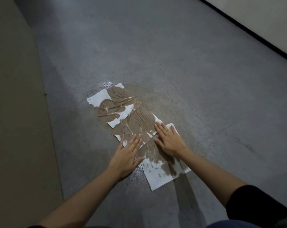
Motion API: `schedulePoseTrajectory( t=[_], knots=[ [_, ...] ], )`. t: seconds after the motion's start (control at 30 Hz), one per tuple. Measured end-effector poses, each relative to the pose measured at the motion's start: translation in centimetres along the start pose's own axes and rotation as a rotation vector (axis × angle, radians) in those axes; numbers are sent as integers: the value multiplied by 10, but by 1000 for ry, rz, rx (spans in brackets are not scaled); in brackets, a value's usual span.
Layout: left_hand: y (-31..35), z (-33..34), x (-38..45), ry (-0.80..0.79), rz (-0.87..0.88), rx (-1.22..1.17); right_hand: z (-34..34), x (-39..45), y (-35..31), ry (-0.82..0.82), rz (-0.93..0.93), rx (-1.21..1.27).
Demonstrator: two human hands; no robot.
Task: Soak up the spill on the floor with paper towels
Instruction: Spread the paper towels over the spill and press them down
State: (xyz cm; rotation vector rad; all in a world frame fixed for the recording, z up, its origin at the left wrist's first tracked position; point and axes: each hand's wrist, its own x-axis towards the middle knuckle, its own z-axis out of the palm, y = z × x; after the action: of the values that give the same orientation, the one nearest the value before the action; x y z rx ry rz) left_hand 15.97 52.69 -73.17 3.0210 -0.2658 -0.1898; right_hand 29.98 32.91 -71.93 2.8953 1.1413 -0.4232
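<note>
Several white paper towels (pixel 136 119) lie overlapped in a strip on the grey floor, most of their area soaked brown. A brownish spill (pixel 152 97) shows on the floor to the right of the far towels, and wet shine (pixel 106 84) glints at the far end. My left hand (pixel 128 153) lies flat with straight fingers on the near-left part of the towels. My right hand (pixel 168 139), with a gold ring, presses flat on the towels to the right. The nearest towel (pixel 161 175) is still partly white.
A tan wall or panel (pixel 16 112) runs along the left side. A dark baseboard (pixel 248 28) under a pale wall crosses the upper right. Grey floor (pixel 221 96) stretches around the towels. A wet patch (pixel 138 171) glistens beside the nearest towel.
</note>
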Motion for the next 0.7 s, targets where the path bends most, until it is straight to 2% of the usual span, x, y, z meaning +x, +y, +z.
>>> schedulePoseTrajectory(
  t=[0.1,0.2,0.27,0.37,0.5,0.63,0.7],
  knots=[
    [2,-3,0,24,2,-1,0,3,1,35,-2,-19],
    [-2,-3,-3,30,-39,-24,-2,6,3,-11,-28,-31],
    [-7,-3,-3,30,-47,-30,-4,8,1,33,-47,-39],
    [-20,-14,18,73,-202,-70,-15,21,-5,91,-82,-17],
    [-50,-23,50,28,-399,6,-29,57,-24,4,-227,-5],
    [-66,-26,59,-93,-365,-8,-38,97,-44,0,-315,-50],
    [-67,-30,59,-41,-342,6,-36,112,-49,-7,-337,-87]
  ],
)
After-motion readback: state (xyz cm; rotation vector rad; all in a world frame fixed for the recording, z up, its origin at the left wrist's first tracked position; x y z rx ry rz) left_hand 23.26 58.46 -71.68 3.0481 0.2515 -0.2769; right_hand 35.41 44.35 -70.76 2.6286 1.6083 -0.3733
